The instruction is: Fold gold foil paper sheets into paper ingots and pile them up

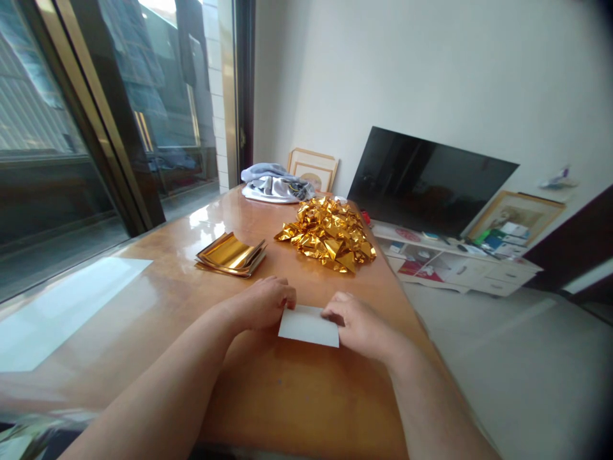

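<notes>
A small white folded sheet of paper (308, 326) lies on the glossy wooden table (297, 396) in front of me. My left hand (262, 301) pinches its upper left corner with curled fingers. My right hand (358, 324) presses on its right edge. Beyond the hands, a stack of flat gold foil sheets (231, 254) lies to the left. A heap of folded gold foil pieces (328, 234) sits to the right of the stack.
A grey and white cloth bundle (275, 183) lies at the table's far end, with picture frames (313, 167) behind it. A dark television (428, 182) stands on a low white cabinet (460, 265) to the right. Glass sliding doors (71, 147) run along the left.
</notes>
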Demonstrator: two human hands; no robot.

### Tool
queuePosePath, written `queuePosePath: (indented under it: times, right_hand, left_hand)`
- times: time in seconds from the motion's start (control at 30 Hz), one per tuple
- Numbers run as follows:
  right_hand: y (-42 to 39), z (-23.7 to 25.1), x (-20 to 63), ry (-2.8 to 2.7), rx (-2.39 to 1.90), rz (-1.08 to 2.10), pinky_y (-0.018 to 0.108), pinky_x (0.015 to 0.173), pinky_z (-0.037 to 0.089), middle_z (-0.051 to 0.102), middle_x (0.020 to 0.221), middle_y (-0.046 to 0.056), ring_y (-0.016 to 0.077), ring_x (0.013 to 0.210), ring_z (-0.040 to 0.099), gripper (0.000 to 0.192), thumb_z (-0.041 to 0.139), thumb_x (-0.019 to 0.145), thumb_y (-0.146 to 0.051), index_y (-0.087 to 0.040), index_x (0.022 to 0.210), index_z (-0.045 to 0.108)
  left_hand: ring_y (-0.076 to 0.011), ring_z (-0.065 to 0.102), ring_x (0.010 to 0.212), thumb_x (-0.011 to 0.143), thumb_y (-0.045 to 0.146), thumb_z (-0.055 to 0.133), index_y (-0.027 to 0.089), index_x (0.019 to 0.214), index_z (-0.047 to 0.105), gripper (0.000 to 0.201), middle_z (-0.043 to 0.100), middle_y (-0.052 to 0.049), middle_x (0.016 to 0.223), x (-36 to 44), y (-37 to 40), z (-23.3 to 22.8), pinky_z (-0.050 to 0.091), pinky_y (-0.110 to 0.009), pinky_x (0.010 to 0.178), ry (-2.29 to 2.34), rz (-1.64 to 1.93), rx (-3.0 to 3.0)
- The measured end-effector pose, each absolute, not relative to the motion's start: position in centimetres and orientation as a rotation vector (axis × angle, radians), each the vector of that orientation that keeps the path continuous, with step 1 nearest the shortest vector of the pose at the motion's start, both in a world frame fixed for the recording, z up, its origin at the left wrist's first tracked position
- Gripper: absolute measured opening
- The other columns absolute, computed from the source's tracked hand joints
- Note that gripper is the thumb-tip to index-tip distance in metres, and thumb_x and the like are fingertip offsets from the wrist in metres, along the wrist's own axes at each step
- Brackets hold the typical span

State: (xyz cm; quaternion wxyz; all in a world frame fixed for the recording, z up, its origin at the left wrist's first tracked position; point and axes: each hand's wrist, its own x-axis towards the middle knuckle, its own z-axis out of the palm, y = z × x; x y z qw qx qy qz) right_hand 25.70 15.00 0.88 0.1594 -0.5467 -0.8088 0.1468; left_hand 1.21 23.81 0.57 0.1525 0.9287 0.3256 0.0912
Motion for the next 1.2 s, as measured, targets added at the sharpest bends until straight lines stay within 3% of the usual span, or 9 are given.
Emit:
queuePosePath:
  times: [0.17,0.3,0.47,0.7,1.2]
  right_hand:
    - [16.3,-0.4,25.9,-2.119,-1.488,0.591,0.024,0.065,0.041,0.066,0.081,0.002,0.0156,0.074,0.059,0.010,0.063,0.084,-0.019,-0.020,0.077,0.071]
    - [17.0,-1.5,25.6,-1.859,-1.598,0.750,0.024,0.059,0.040,0.065,0.072,0.000,0.0165,0.067,0.056,0.022,0.062,0.089,-0.037,-0.019,0.079,0.070]
    - [17.2,-2.0,25.4,-1.766,-1.753,0.768,0.023,0.054,0.035,0.064,0.069,0.000,0.0148,0.062,0.053,0.029,0.062,0.086,-0.045,-0.018,0.078,0.068]
    - [17.7,-2.6,25.6,-1.779,-1.848,0.637,0.022,0.050,0.027,0.059,0.065,-0.002,0.0123,0.056,0.048,0.031,0.063,0.084,-0.048,-0.019,0.072,0.062]
    - [17.9,-3.0,25.5,-1.835,-1.921,0.489,0.024,0.051,0.024,0.064,0.068,0.000,0.0127,0.058,0.050,0.032,0.064,0.085,-0.050,-0.020,0.073,0.063]
  left_hand:
    - [-0.0190,0.061,0.079,0.073,0.018,0.057,0.020,0.084,0.070,0.017,0.070,-0.005,0.089,1.2,24.1,0.3,0.043,-0.026,0.067,1.045,0.188,2.541]
    - [-0.0172,0.060,0.070,0.083,0.035,0.055,0.019,0.082,0.069,0.021,0.069,-0.004,0.081,1.3,24.2,0.3,0.040,-0.025,0.061,1.150,0.185,2.377]
    - [-0.0160,0.057,0.064,0.082,0.046,0.055,0.020,0.075,0.066,0.029,0.066,-0.002,0.073,1.4,24.4,0.1,0.035,-0.025,0.054,1.276,0.202,2.304]
    - [-0.0157,0.056,0.062,0.080,0.049,0.054,0.021,0.072,0.061,0.030,0.063,-0.001,0.071,1.5,24.4,0.1,0.030,-0.026,0.051,1.307,0.154,2.322]
    - [-0.0149,0.054,0.061,0.077,0.047,0.059,0.022,0.073,0.061,0.026,0.062,0.001,0.069,1.7,24.2,0.4,0.029,-0.026,0.051,1.362,0.174,2.333]
